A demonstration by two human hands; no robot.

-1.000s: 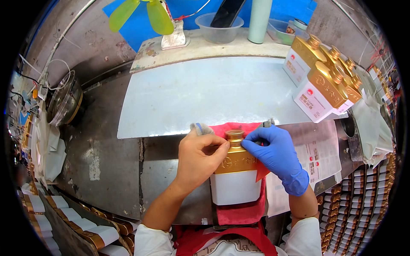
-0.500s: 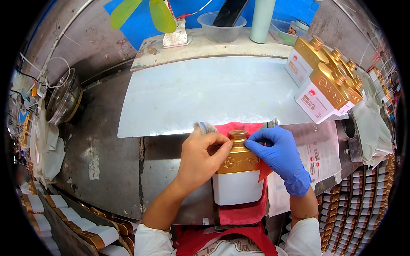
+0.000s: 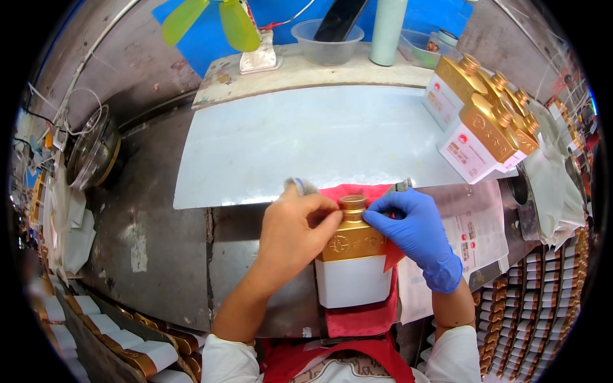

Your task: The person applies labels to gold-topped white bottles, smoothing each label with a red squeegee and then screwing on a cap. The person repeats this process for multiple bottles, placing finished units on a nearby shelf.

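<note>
A bottle [image 3: 354, 281] with a gold shoulder and neck and a white lower body stands upright in front of me on a red cloth [image 3: 361, 323]. My bare left hand [image 3: 294, 226], grey fabric around one finger, pinches thumb and forefinger together at the left of the bottle's neck. On the other side, my right hand [image 3: 416, 226] in a blue glove pinches close to the neck too. Whatever sits between the fingertips is too small to make out. A red pointed tag [image 3: 393, 256] hangs at the bottle's right shoulder, below the gloved hand.
Several finished-looking gold and white bottles [image 3: 476, 140] stand at the back right of a pale board [image 3: 300, 140]. Printed paper [image 3: 476, 223] lies right of the cloth. Behind are a fan [image 3: 239, 25], a plastic bowl [image 3: 325, 48] and a phone [image 3: 340, 19]. Stacked bottles [image 3: 536, 306] fill the lower right.
My left hand has shifted slightly left, its fingertips now a little farther from the gloved ones. The right hand keeps its pinch, and the bottle stays upright on the cloth.
</note>
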